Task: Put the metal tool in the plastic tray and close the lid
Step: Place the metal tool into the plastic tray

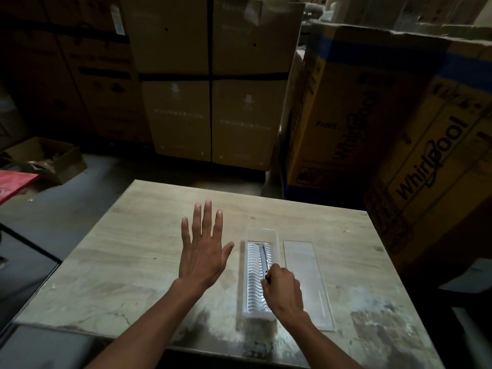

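My left hand [203,251], centre of frame, is spread flat and open over the table [127,235], holding nothing. My right hand [283,287], lower right of centre, pinches the near end of the metal tool [263,255], which lies lengthwise inside the clear plastic tray [259,275] on its ribbed floor. The lid [306,278] lies flat just right of the tray

Layout: tray [249,265] on the surface [138,262], right of centre; lid [306,283] flat just right of it. Tool [264,258] in the tray, its near end in the right hand [283,287]. Left hand [202,258] left of the tray. Boxes [213,83] stand beyond the far edge.
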The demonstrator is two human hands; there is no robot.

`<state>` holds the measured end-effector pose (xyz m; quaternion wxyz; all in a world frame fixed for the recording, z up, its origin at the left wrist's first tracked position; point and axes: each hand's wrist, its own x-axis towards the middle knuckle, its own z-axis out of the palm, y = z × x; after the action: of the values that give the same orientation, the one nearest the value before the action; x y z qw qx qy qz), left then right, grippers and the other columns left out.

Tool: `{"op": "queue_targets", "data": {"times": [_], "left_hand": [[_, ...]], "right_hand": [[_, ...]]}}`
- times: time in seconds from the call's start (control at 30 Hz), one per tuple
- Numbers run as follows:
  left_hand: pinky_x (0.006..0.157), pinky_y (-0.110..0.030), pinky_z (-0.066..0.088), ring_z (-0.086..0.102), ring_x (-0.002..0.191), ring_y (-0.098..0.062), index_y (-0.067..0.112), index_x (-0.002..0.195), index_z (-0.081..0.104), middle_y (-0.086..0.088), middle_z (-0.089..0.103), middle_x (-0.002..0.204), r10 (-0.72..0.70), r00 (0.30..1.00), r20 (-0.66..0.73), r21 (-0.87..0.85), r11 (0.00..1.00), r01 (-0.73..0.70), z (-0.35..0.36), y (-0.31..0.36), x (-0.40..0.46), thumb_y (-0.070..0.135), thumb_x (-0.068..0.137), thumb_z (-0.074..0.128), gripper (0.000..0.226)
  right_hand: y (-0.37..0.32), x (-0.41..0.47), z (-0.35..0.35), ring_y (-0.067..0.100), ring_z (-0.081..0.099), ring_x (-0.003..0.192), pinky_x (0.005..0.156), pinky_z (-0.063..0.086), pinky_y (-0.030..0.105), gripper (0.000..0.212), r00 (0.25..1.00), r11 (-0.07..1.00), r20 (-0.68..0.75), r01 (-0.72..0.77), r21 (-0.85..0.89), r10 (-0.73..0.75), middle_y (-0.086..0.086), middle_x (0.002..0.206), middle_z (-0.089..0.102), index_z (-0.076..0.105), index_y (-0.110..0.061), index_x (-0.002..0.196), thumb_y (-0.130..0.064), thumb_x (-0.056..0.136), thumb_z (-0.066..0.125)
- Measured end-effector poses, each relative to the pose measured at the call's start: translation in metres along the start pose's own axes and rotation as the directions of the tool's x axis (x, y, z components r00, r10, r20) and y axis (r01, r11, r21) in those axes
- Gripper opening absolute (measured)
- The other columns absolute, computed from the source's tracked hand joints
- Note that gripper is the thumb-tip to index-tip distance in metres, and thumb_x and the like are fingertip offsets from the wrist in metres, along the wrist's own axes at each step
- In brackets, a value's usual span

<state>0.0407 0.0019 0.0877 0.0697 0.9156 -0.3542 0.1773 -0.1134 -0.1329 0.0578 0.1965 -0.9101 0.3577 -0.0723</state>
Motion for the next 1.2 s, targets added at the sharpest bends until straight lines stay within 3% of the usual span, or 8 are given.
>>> {"op": "queue_targets", "data": {"times": [0.23,0.53,0.77,1.2], "left_hand": [[0.123,-0.062,0.001,-0.011,0.155,-0.039,0.014,0.159,0.015,-0.019,-0.007,0.169,0.028,0.999,0.038,0.015,0.999,-0.028,0.013,-0.001,-0.005,0.063,0.095,0.035,0.084],[0.122,-0.064,0.01,-0.007,0.155,-0.04,0.013,0.159,0.014,-0.02,-0.006,0.168,0.073,0.993,0.089,0.007,0.997,-0.074,0.029,0.008,-0.01,0.063,0.096,0.025,0.082],[0.122,-0.064,0.013,-0.006,0.155,-0.04,0.011,0.158,0.02,-0.02,-0.004,0.168,0.084,0.987,0.138,0.012,0.996,-0.086,0.037,0.001,-0.016,0.062,0.095,0.023,0.081],[0.122,-0.064,0.015,-0.005,0.156,-0.038,0.012,0.157,0.025,-0.018,-0.002,0.169,0.073,0.973,0.219,0.024,0.996,-0.08,0.042,-0.012,-0.02,0.064,0.094,0.02,0.082]], "right_hand": [[0.004,0.005,0.019,0.027,0.067,0.095,0.067,0.04,0.029,0.018,0.996,0.998,0.063,-0.06,-0.008,0.061,0.008,0.105,0.069,0.061,-0.013,0.11,-0.024,0.097,0.056],[0.006,0.013,0.044,0.03,0.068,0.097,0.082,0.058,0.039,0.021,0.993,0.996,0.088,-0.075,-0.048,0.079,0.011,0.109,0.069,0.059,-0.013,0.115,-0.014,0.095,0.053],[0.007,0.021,0.061,0.032,0.065,0.109,0.089,0.054,0.04,0.03,0.985,0.992,0.15,-0.074,-0.101,0.088,0.013,0.12,0.065,0.056,-0.012,0.124,-0.011,0.095,0.056],[0.007,0.038,0.08,0.03,0.063,0.112,0.092,0.053,0.037,0.033,0.977,0.988,0.167,-0.121,-0.095,0.136,0.014,0.123,0.062,0.053,-0.011,0.126,-0.007,0.094,0.056]]}}
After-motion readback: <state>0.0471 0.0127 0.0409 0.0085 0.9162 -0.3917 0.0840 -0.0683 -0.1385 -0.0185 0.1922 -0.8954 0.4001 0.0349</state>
